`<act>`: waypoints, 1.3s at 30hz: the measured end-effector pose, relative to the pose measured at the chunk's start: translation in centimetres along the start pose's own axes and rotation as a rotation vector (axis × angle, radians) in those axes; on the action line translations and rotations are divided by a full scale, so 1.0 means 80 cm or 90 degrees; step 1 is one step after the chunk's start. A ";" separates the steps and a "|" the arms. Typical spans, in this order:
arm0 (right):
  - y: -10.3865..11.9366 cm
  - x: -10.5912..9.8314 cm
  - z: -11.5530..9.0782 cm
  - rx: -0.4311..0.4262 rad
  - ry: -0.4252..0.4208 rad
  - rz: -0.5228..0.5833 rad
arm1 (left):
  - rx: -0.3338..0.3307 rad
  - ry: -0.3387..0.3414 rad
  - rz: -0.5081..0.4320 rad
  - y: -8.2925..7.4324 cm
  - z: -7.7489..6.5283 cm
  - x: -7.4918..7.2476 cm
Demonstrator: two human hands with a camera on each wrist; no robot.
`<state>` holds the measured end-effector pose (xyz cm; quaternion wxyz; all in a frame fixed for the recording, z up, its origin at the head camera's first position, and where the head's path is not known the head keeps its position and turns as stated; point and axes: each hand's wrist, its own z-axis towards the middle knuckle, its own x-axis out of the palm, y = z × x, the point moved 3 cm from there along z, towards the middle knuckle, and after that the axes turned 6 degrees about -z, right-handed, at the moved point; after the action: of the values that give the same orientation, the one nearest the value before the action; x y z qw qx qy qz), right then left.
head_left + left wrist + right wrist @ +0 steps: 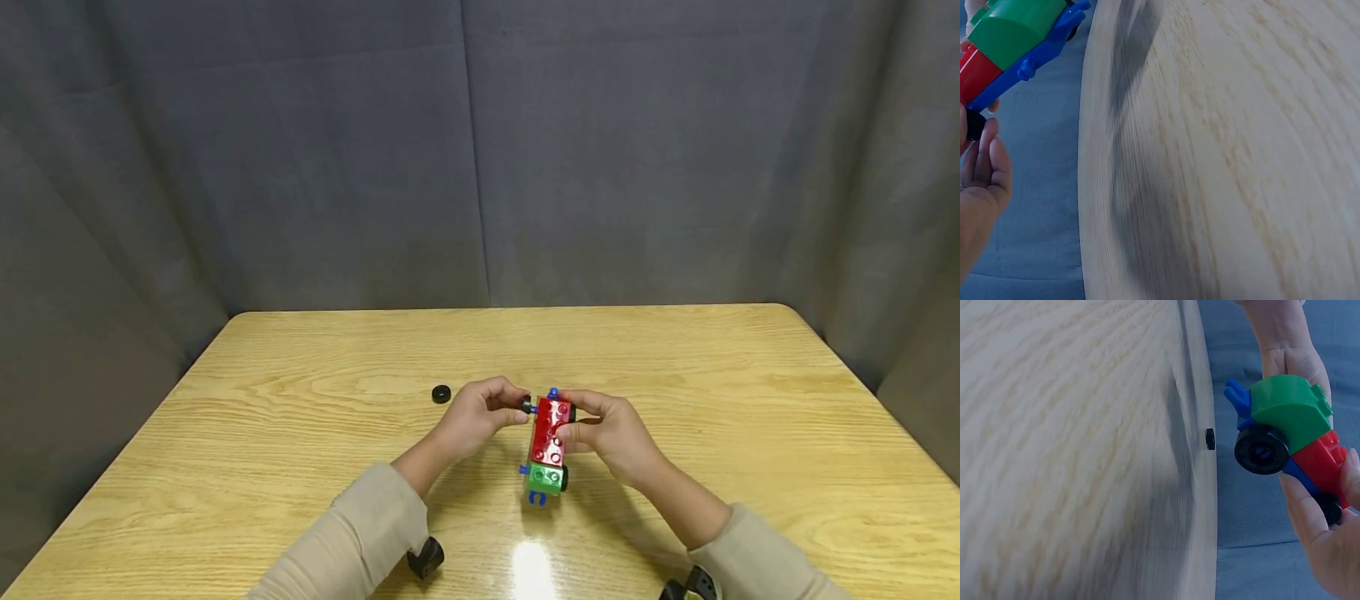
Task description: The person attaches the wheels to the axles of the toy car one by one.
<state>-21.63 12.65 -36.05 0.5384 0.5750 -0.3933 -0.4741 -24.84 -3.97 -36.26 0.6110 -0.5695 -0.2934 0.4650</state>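
Note:
A toy block car [547, 442] is held up above the table, with a red block [545, 433], a green block [545, 478] and a blue base [1016, 74]. My right hand [618, 435] grips its red part from the right side, thumb on top. Between thumb and fingers, my left hand [480, 414] pinches a small black wheel [526, 406] at the blue peg on the car's far left. The nearer left peg [523, 470] is bare. On the right side, black wheels [1261, 450] sit at both ends; the far one is partly behind my fingers.
A loose black wheel [441, 394] lies flat on the wooden table [315, 367], left of my left hand. Grey curtains [360, 167] hang behind the table and along both sides. Black wrist cameras [426, 557] show below my sleeves.

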 end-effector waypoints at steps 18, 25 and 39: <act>0.000 0.002 -0.003 -0.012 -0.004 -0.001 | -0.011 0.008 0.012 -0.033 -0.011 0.007; 0.005 0.004 -0.002 -0.036 -0.010 0.027 | -0.001 0.003 -0.016 -0.035 -0.008 0.008; 0.011 -0.001 -0.001 -0.024 0.033 0.018 | -0.010 0.024 0.029 -0.044 -0.007 0.005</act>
<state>-21.50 12.69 -35.21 0.5659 0.5712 -0.3784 -0.4586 -23.33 -3.61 -33.00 0.6012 -0.5894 -0.2723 0.4658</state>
